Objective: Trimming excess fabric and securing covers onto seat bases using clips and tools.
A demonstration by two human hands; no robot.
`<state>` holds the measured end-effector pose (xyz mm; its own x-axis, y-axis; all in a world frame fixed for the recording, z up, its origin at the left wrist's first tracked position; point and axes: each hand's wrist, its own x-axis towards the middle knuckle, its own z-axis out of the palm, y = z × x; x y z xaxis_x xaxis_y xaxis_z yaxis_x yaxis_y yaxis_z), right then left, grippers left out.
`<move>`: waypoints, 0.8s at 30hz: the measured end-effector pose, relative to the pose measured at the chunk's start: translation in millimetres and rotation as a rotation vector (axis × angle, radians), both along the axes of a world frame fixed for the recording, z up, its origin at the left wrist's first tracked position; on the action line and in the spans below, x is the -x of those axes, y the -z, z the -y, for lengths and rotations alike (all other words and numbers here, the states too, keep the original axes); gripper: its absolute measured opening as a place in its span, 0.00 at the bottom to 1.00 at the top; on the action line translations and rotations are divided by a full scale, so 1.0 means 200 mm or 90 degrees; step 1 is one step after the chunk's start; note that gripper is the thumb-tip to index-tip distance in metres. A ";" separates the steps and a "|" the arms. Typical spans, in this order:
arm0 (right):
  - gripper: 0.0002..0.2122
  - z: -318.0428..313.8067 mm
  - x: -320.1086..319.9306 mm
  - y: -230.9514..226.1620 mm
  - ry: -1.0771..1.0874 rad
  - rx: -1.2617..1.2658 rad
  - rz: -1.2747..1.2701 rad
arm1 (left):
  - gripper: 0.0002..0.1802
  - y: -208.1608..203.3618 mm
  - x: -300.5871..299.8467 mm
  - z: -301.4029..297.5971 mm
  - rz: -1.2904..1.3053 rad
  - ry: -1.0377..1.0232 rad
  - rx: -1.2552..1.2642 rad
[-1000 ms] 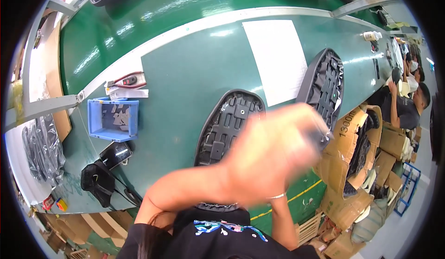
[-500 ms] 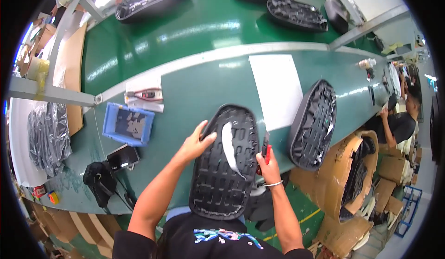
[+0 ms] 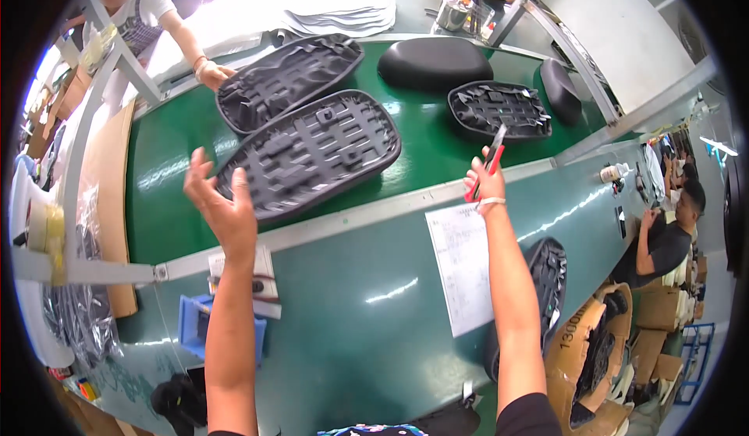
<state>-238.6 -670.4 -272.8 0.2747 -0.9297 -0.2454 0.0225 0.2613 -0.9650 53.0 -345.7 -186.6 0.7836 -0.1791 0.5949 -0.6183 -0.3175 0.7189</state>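
My left hand (image 3: 226, 202) is open, fingers spread, at the left end of a black seat (image 3: 312, 151) lying underside up on the far green surface. That seat's ribbed plastic base faces up; whether my fingertips touch its rim I cannot tell. My right hand (image 3: 485, 180) is closed around a red-and-black utility knife (image 3: 494, 155), its silver tip pointing up and away. Behind the first seat another upturned seat (image 3: 289, 77) lies close against it. A co-worker's hand (image 3: 212, 73) rests at that seat's left end.
A metal rail (image 3: 374, 206) divides the green surface from my bench. A smaller upturned seat (image 3: 499, 110) and a smooth black seat (image 3: 435, 63) lie beyond. On my bench are a paper sheet (image 3: 460, 272), a blue bin (image 3: 195, 328) and a partly hidden seat (image 3: 550, 268).
The seat before me appears to have gone forward over the rail onto the green surface. My left hand has opened from its rim. The knife moved forward; the view tilted up.
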 end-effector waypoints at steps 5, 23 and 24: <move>0.18 0.42 -0.38 0.10 0.117 -0.082 0.037 | 0.12 -0.09 0.09 0.19 -0.109 0.538 -0.156; 0.10 -1.01 1.27 -0.73 -0.251 -0.145 -0.204 | 0.45 0.43 1.05 -0.19 -1.075 0.473 0.032; 0.09 -0.98 1.45 -0.68 -0.022 0.015 -0.330 | 0.42 0.31 1.14 -0.20 -0.981 0.494 0.071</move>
